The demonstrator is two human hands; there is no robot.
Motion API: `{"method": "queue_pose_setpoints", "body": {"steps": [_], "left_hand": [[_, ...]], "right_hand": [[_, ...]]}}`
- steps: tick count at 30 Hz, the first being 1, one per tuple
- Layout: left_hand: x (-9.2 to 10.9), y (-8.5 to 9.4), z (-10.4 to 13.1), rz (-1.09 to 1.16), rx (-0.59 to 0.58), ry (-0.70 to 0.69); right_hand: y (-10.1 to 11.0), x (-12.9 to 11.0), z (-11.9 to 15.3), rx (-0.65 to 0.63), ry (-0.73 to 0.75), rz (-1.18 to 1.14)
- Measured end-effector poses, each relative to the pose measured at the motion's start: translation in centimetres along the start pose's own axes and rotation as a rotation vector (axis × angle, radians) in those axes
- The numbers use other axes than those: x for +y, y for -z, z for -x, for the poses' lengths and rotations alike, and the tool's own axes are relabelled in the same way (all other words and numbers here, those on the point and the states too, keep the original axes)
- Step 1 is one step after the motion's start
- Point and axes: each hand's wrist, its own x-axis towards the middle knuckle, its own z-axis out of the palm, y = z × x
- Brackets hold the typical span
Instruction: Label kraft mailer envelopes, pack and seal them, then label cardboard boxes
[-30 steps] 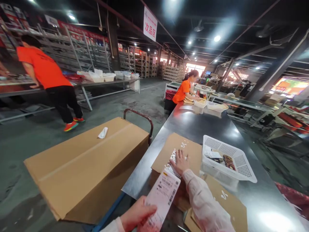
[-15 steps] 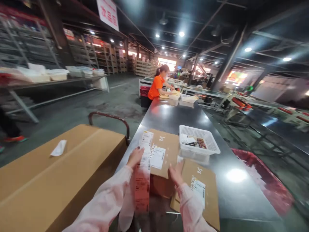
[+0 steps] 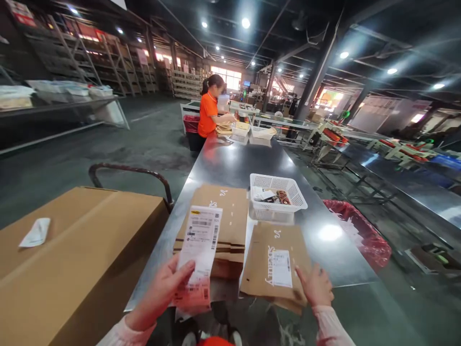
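Observation:
My left hand (image 3: 173, 281) pinches a long printed label strip (image 3: 202, 235) between thumb and fingers, over the near left of the metal table (image 3: 248, 166). Behind the strip lies a stack of brown cardboard mailers (image 3: 232, 206). At the right, a second mailer pile (image 3: 259, 242) has a white label (image 3: 282, 268) on its top piece. My right hand (image 3: 315, 283) is at that pile's right edge, fingers apart, holding nothing. A white perforated basket (image 3: 298, 197) with small items inside stands behind the pile.
On the left is a large cardboard box (image 3: 93, 245) beside a brown metal handle (image 3: 133, 168). A red-lined bin (image 3: 372, 240) stands right of the table. A person in an orange shirt (image 3: 208, 115) works at the far end, near white trays (image 3: 262, 133).
The strip has been lifted off the left stack and drawn toward me in my left hand. My right hand has moved from between the stacks to the right pile's outer edge. The view has turned right.

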Motion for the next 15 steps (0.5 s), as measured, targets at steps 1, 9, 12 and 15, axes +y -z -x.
{"method": "queue_pose_setpoints", "body": {"steps": [1, 9, 12, 15], "left_hand": [[-0.8, -0.3, 0.1, -0.030, -0.053, 0.027], [-1.9, -2.5, -0.5, -0.123, -0.050, -0.128], [-1.9, -2.0, -1.1, -0.034, 0.099, -0.130], [-2.8, -2.0, -1.3, -0.047, 0.089, -0.115]], "right_hand": [[-1.6, -1.2, 1.6, -0.127, 0.037, -0.039], [-12.9, -8.3, 14.4, -0.933, 0.229, -0.461], [-13.2, -9.8, 13.4, -1.020, 0.280, -0.406], [-13.4, -12.6, 11.1, -1.021, 0.340, -0.397]]}}
